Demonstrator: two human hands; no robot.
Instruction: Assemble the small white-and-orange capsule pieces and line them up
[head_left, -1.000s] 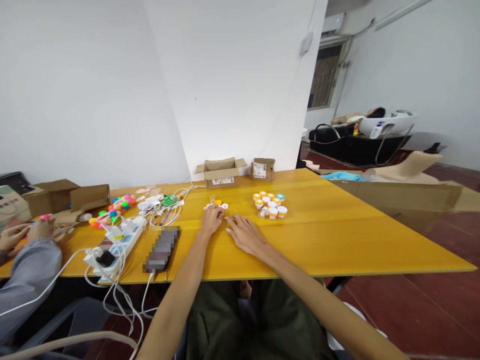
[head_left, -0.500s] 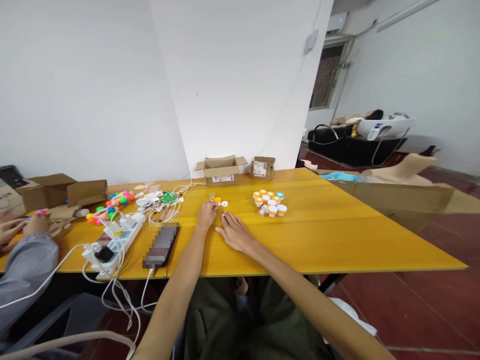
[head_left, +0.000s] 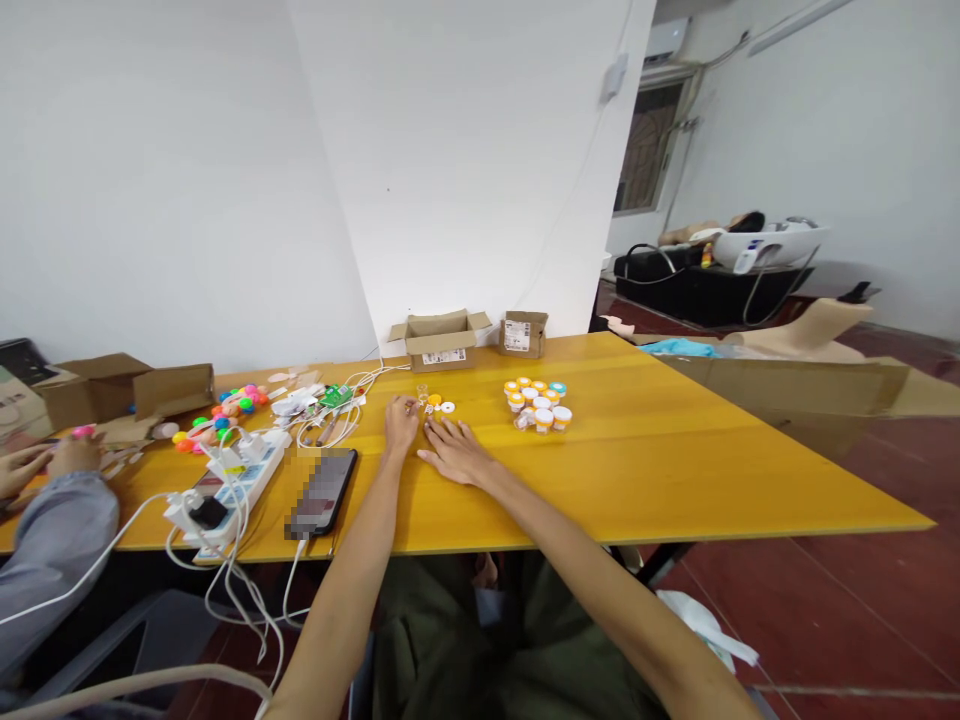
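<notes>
My left hand (head_left: 402,424) is on the table with its fingers curled together, at the left of a few small parts. Whatever its fingertips may hold is too small to make out. My right hand (head_left: 457,453) lies palm down with its fingers stretched out, fingertips close to a small whitish piece (head_left: 429,408). Just beyond the hands are a yellow-orange cap (head_left: 434,399), a white ring-shaped disc (head_left: 448,407) and a small clear cup (head_left: 423,391). To the right stands a cluster of small jars (head_left: 541,419) with white-and-orange lids, one of them teal.
Two cardboard boxes, one open (head_left: 441,353) and a smaller one (head_left: 523,343), stand by the wall. On the left are a phone (head_left: 330,490), a power strip (head_left: 255,470) with cables, a green circuit board (head_left: 336,397) and colourful balls (head_left: 244,402). A co-worker's sleeve (head_left: 64,530) shows at far left.
My left hand has drawn slightly left, away from the small parts, uncovering a whitish piece. My right hand has shifted a little left and forward. The jars stay in place.
</notes>
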